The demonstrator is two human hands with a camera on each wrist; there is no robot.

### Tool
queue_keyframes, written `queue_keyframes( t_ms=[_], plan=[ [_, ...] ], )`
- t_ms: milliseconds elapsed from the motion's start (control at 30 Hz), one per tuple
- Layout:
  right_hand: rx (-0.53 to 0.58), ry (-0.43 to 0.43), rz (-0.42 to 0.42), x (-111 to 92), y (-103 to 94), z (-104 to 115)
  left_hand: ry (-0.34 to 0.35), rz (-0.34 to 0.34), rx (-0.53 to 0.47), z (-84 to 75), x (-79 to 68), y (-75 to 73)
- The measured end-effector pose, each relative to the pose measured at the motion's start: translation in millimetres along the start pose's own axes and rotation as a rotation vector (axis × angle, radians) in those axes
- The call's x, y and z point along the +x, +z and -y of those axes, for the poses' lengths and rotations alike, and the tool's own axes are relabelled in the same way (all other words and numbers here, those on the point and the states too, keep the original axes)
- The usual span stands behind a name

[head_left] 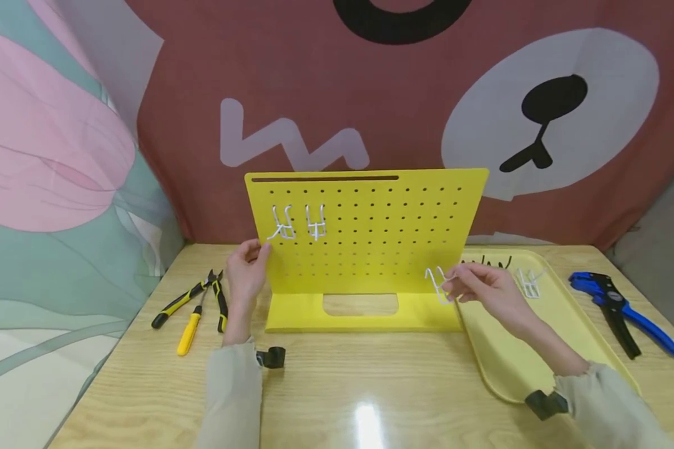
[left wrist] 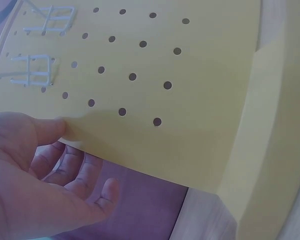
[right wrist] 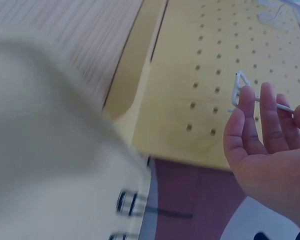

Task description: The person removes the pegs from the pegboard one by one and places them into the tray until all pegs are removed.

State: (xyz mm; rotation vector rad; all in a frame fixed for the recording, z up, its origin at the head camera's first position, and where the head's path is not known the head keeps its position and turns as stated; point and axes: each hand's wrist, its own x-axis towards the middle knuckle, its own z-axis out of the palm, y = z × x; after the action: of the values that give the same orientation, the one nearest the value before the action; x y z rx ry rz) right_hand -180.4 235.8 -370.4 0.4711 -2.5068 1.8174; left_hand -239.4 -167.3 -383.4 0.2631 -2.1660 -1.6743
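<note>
A yellow pegboard point(head_left: 365, 285) stands upright on its base in the middle of the table. Two white wire hooks hang near its upper left, one point(head_left: 316, 226) straight and the other point(head_left: 284, 227) with its prong pointing left. My left hand point(head_left: 246, 272) grips the board's left edge, thumb point(left wrist: 50, 131) on the front face and fingers behind. At the lower right of the board, my right hand point(head_left: 491, 292) pinches another white wire hook point(right wrist: 236, 90) by its prong. That hook's frame points toward the board's holes.
To the right lies a yellow tray point(head_left: 519, 352) holding a white wire hook point(head_left: 529, 285) and several black hooks point(head_left: 485, 262). Beyond it rests a blue and black wire stripper point(head_left: 615, 300). Left of the board lie yellow-black pliers point(head_left: 181, 307) and a yellow-handled screwdriver point(head_left: 188, 334).
</note>
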Motion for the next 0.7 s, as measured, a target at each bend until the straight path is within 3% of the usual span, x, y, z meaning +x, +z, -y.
queue_keyframes(
  t_ms=[333, 700],
  plan=[
    [0.005, 0.060, 0.005, -19, -38.8, -21, -0.003, -0.012, -0.001, -1.5, -0.2, 0.1],
    [0.118, 0.176, 0.062, -33, -59.3, -44, -0.014, -0.004, -0.012, -2.6, 0.1, -0.3]
  ],
)
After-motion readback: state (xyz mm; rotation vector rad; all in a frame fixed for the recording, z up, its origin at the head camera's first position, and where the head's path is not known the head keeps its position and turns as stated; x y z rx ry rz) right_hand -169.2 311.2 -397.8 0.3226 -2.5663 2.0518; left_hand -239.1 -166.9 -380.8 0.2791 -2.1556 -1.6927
